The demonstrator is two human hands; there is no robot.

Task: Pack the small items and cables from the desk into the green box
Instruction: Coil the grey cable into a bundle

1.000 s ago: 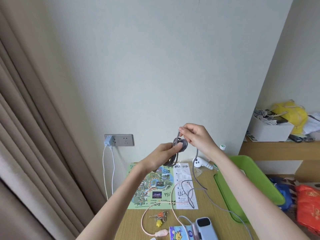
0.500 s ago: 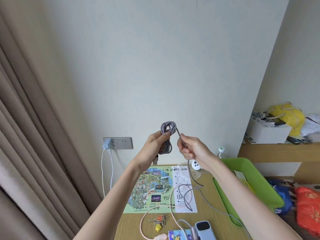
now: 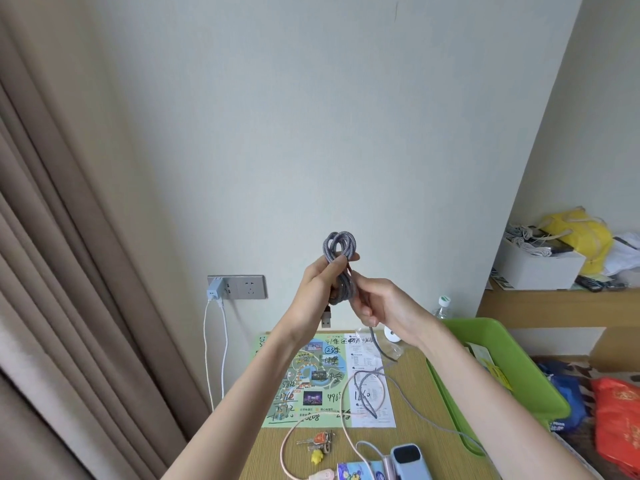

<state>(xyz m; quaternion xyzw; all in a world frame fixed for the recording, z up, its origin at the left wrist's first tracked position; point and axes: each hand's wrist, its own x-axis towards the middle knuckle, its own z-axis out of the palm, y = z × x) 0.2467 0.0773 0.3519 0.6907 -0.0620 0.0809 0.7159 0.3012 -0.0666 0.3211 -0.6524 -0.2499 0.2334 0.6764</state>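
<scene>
So the left hand [image 3: 320, 282] is closed around a coiled grey braided cable [image 3: 341, 261], held up in front of the wall, loops sticking out above the fingers and a USB plug [image 3: 326, 315] dangling below. Right hand [image 3: 384, 306] is curled right beside it, fingers pinching the loose strand that trails down to the desk [image 3: 270, 448]. Green box [image 3: 519, 386] sits on the desk's right side with some paper slips [image 3: 485, 358] in it, can't make out more.

Soft even daylight, wide-angle edge bending
</scene>
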